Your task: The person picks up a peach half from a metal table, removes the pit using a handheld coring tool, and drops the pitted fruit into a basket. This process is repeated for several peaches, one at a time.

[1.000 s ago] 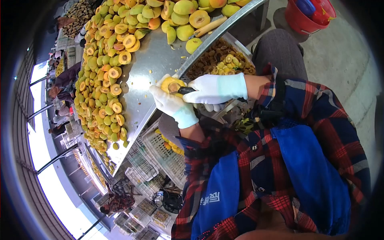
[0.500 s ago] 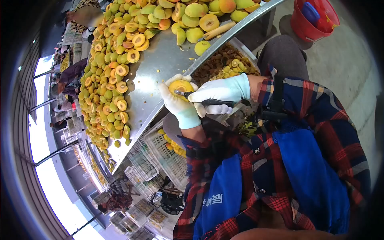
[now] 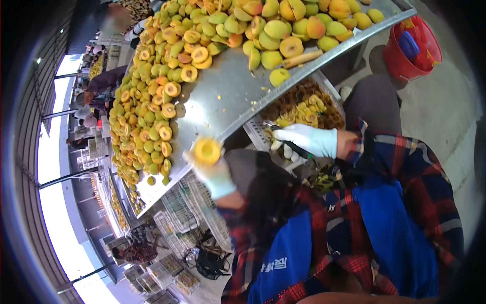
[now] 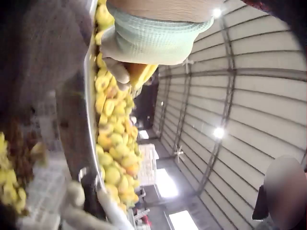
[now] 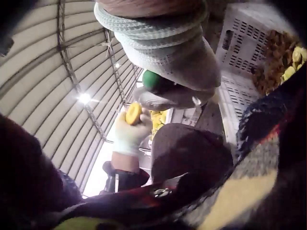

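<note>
My gloved left hand (image 3: 210, 171) holds a yellow peach half (image 3: 207, 151), cut face up, with a smooth round hollow and no stone in it. That hand is blurred, close to the near edge of the metal table (image 3: 207, 96). In the right wrist view the same peach half (image 5: 134, 114) shows between thumb and fingers. My gloved right hand (image 3: 306, 139) grips a pitting tool (image 3: 271, 124) with a dark handle and a small metal head; its green butt end (image 5: 152, 80) pokes out beside the palm. The tool's head is over a white crate (image 3: 255, 134) holding brown stones and yellow pieces.
Heaped peach halves (image 3: 147, 116) cover the table's far side. A wooden-handled tool (image 3: 302, 59) lies near its edge. On the floor stand a red bucket (image 3: 400, 55) at right and plastic crates (image 3: 174, 207) below the table. Other people work at far left.
Both hands were together, the tool's head at the stone in the peach half. Now they are apart: the right hand has moved right with the tool, the left holds the hollowed half.
</note>
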{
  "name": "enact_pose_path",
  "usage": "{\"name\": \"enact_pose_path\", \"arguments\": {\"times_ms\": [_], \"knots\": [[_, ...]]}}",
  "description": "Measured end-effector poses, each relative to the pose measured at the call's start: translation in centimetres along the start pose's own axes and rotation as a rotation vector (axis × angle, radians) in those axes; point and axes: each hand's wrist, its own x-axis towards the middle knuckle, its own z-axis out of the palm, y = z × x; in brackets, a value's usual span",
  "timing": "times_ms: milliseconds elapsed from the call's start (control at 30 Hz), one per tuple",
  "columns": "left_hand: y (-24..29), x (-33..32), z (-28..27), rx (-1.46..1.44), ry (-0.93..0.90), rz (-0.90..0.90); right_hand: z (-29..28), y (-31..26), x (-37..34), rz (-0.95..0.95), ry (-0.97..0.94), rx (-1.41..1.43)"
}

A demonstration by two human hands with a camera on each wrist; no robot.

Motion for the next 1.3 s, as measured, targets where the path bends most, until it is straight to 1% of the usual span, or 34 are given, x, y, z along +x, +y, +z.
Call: {"name": "enact_pose_path", "arguments": {"times_ms": [67, 133, 200, 233, 267, 300, 333, 400, 433, 467, 533, 600, 667, 733, 767, 800, 867, 900, 933, 1000, 1033, 1067, 1100, 1133, 1167, 1200, 1233, 1267, 1300], "knots": [[3.5, -0.7, -3.9, 0.593, 0.201, 0.137, -0.1, -0.4, -0.3, 0.139, 0.063, 0.158], [6.1, -0.2, -7.7, 1.046, 0.235, 0.122, -0.2, 0.0, -0.3, 0.100, -0.019, 0.219], [6.7, 2.4, -9.8, 1.038, 0.239, 0.058, 0.1, 0.4, -0.4, -0.008, -0.082, 0.162], [6.9, 4.0, -9.4, 1.140, 0.063, 0.131, 0.4, -0.1, -0.6, 0.034, -0.083, 0.132], [6.3, 5.7, -8.8, 1.136, 0.060, 0.141, 0.8, -0.8, -0.9, 0.076, -0.086, 0.105], [5.7, 7.7, -5.3, 1.129, 0.031, 0.141, 0.9, -1.0, -1.2, 0.030, -0.098, 0.020], [5.0, 10.0, -2.4, 1.121, -0.002, 0.147, 0.8, -1.0, -1.5, 0.024, -0.101, 0.011], [1.4, 17.3, -1.4, 1.270, -0.065, 0.302, 0.9, -1.3, -1.3, 0.069, -0.089, -0.106], [0.9, 18.9, 1.8, 1.210, -0.037, 0.208, 0.8, -1.4, -1.3, 0.021, -0.113, -0.122], [-2.3, 25.0, -0.9, 1.440, 0.012, 0.390, 0.9, -1.4, -1.4, -0.024, -0.127, -0.142], [-3.5, 27.4, 2.8, 1.611, 0.078, 0.537, 1.1, -2.3, -1.3, 0.012, -0.126, -0.127], [-3.7, 28.9, 5.2, 1.777, 0.027, 0.356, 0.8, -2.1, -0.3, 0.021, -0.122, 0.009], [-3.8, 29.2, 6.5, 1.829, 0.039, 0.361, 0.3, -2.2, 0.3, 0.051, -0.121, 0.046], [-3.8, 29.0, 6.9, 1.755, -0.022, 0.183, 0.3, -2.2, 0.0, 0.059, -0.096, 0.016], [-4.3, 29.4, 6.3, 1.748, 0.022, 0.213, 0.4, -1.8, 0.5, 0.090, -0.088, 0.013], [-4.7, 29.5, 5.5, 1.754, 0.025, 0.210, 0.4, -1.6, 0.5, 0.092, -0.094, 0.016], [-5.1, 29.0, 4.4, 1.507, 0.012, 0.057, 0.7, -2.6, -0.6, 0.020, -0.106, 0.003], [-5.4, 28.7, 3.8, 1.430, -0.002, -0.009, 0.9, -2.2, -0.2, 0.016, -0.066, 0.000], [-5.7, 28.4, 3.3, 1.431, 0.000, -0.009, 0.9, -2.1, -0.2, -0.007, -0.091, 0.020], [-6.3, 26.5, 1.9, 1.452, -0.051, 0.028, 0.9, -2.1, -0.5, -0.079, -0.104, 0.064], [-5.1, 24.0, 3.7, 1.289, -0.100, -0.017, 1.3, -3.3, -1.2, -0.084, 0.015, -0.080], [-3.8, 20.4, 4.4, 0.927, -0.159, -0.185, 1.8, -4.5, -1.9, -0.083, 0.122, -0.216], [-2.9, 18.8, 4.5, 0.743, -0.198, -0.238, 1.5, -4.8, -2.5, -0.259, 0.172, -0.428], [-2.8, 17.5, 4.3, 0.552, -0.232, -0.288, 1.3, -5.0, -2.3, -0.297, 0.199, -0.540], [-2.7, 15.2, 4.7, 0.330, -0.216, -0.280, 1.3, -4.7, -2.0, -0.417, 0.291, -0.679], [-2.8, 12.9, 5.3, 0.111, -0.188, -0.260, 0.9, -3.6, -1.0, -0.621, 0.348, -0.704], [-2.4, 10.3, 6.6, -0.010, -0.136, -0.328, 1.0, -3.3, -0.5, -0.689, 0.382, -0.752], [-2.0, 8.0, 7.0, -0.125, -0.077, -0.394, 1.5, -4.7, -2.1, -0.589, 0.296, -0.642], [-1.6, 7.2, 6.0, -0.198, -0.238, -0.614, 1.3, -3.4, -0.5, -0.656, 0.346, -0.682]]}}
